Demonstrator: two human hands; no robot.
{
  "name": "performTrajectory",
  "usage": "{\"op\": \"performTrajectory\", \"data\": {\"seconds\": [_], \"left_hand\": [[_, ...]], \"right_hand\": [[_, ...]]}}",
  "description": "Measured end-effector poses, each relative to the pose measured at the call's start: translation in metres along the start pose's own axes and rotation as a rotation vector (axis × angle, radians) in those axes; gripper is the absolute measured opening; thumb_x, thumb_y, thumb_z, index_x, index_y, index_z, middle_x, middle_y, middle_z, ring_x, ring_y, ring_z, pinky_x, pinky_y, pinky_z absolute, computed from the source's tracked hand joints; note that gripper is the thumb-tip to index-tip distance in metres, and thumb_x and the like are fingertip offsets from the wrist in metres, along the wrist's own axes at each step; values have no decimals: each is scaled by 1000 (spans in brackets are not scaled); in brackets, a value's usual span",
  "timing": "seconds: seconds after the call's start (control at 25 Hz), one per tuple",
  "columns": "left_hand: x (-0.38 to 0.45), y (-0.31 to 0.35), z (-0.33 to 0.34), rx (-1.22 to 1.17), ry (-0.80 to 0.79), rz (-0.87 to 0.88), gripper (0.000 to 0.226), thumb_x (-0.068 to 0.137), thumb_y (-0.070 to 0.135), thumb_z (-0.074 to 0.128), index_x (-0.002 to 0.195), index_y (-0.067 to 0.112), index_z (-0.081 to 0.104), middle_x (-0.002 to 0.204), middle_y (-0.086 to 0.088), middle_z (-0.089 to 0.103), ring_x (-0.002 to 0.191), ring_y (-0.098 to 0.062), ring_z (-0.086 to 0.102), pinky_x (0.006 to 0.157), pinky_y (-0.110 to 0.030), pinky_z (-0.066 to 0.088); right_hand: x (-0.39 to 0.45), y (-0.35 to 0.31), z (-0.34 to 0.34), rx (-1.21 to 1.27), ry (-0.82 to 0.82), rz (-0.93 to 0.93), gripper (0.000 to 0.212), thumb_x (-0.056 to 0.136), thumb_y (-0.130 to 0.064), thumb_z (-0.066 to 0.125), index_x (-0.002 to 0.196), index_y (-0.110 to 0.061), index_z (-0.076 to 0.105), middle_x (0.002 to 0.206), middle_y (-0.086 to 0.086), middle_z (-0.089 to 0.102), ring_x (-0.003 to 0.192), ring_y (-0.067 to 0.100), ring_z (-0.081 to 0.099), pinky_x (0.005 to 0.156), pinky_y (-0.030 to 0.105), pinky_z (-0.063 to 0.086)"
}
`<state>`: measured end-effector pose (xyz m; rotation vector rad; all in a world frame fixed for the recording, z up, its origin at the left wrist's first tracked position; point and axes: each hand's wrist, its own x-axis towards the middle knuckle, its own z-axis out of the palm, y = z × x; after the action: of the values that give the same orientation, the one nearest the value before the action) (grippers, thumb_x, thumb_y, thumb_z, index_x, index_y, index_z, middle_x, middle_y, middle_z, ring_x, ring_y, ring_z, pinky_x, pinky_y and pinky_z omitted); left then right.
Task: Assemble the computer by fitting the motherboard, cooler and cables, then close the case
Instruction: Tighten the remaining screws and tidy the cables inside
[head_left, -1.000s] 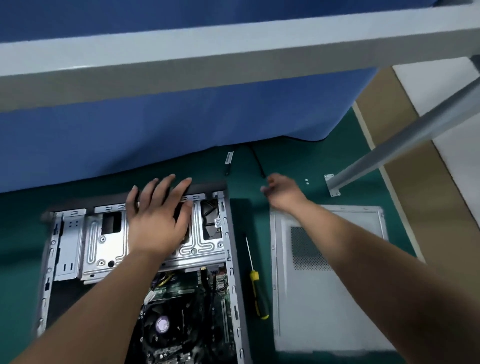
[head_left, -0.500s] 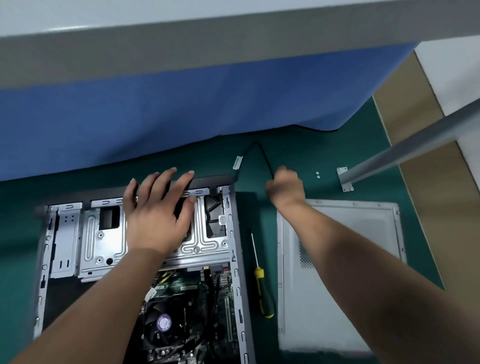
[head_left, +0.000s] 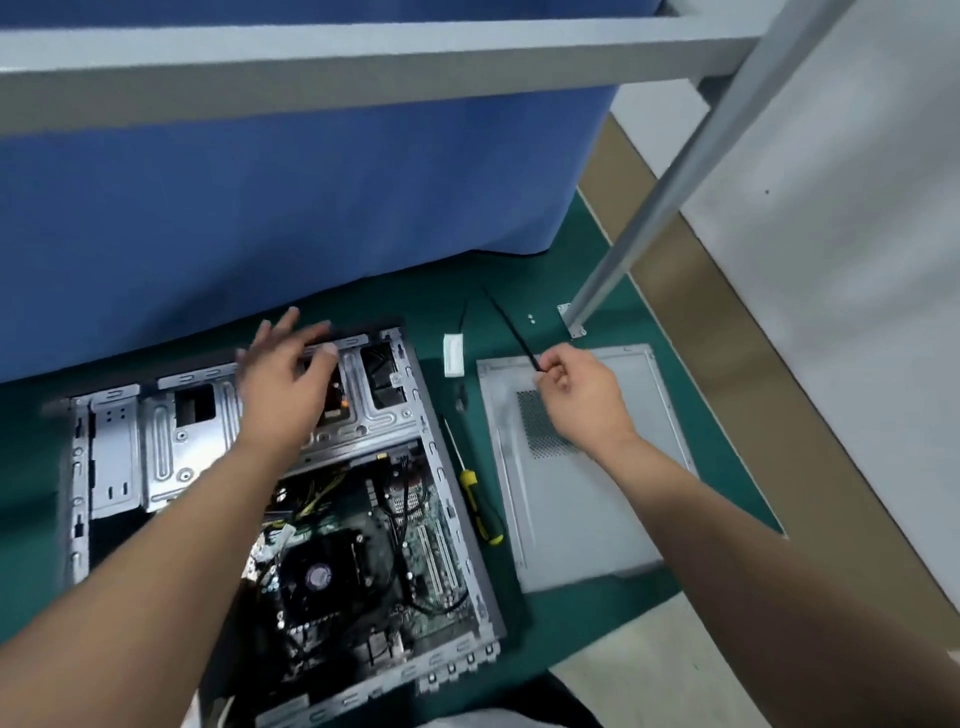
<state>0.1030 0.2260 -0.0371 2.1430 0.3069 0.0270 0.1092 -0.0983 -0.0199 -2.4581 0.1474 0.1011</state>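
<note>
1. The right hand (head_left: 576, 395) pinches a thin black cable (head_left: 511, 332) above the loose side panel (head_left: 582, 519)
2. The cable runs up and left from the pinch, loops over the green table (head_left: 727, 467), and ends in a white plug (head_left: 453, 355) just right of the open case (head_left: 447, 467)
3. The left hand (head_left: 285, 379), fingers spread, hovers over the metal drive bay (head_left: 171, 447); whether it touches is unclear
4. The case lies left of the right hand, so the cable likely has to travel left

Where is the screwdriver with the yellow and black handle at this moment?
In the head view, the screwdriver lies on the green mat, right of centre, between the open computer case and the grey side panel.
</note>
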Motion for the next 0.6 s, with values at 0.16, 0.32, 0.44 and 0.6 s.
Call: {"op": "performTrajectory", "data": {"seconds": [0.16, 0.32, 0.44, 0.6], "left_hand": [[-64, 28, -1, -553, -155, -239, 22, 104, 39, 56, 101, 22, 70, 98, 4, 79, 98, -21, 74, 83, -37, 59], [-106, 12, -30, -800, -361, -519, 40, 99, 55, 57, 95, 18, 72, 96, -7, 77, 93, -26, 75, 89, -45, 53], [-122, -4, -54, -850, -395, -568, 36, 93, 55, 62, 90, 24, 79, 87, -2, 72, 83, -20, 73, 83, -42, 50], [-138, -14, -68, -906, -507, -618, 27, 87, 45, 68, 94, 23, 83, 98, 0, 76, 89, -15, 75, 74, -35, 54]], "right_hand": [[-56, -31, 18, 16, -127, -191, 8, 97, -17, 62, 104, -19, 66, 92, -8, 56, 75, 2, 54, 74, 14, 42], [-89, -56, 48, -63, -198, -327, 13, 100, -20, 61, 112, -18, 65, 98, -6, 55, 84, 6, 54, 80, 16, 43], [-100, -70, 59, -115, -224, -361, 14, 102, -22, 58, 114, -18, 64, 105, -2, 55, 92, 16, 56, 84, 30, 46], [-103, -90, 67, -107, -221, -359, 12, 101, -19, 58, 111, -19, 65, 107, -1, 54, 94, 19, 57, 87, 36, 49]]}}
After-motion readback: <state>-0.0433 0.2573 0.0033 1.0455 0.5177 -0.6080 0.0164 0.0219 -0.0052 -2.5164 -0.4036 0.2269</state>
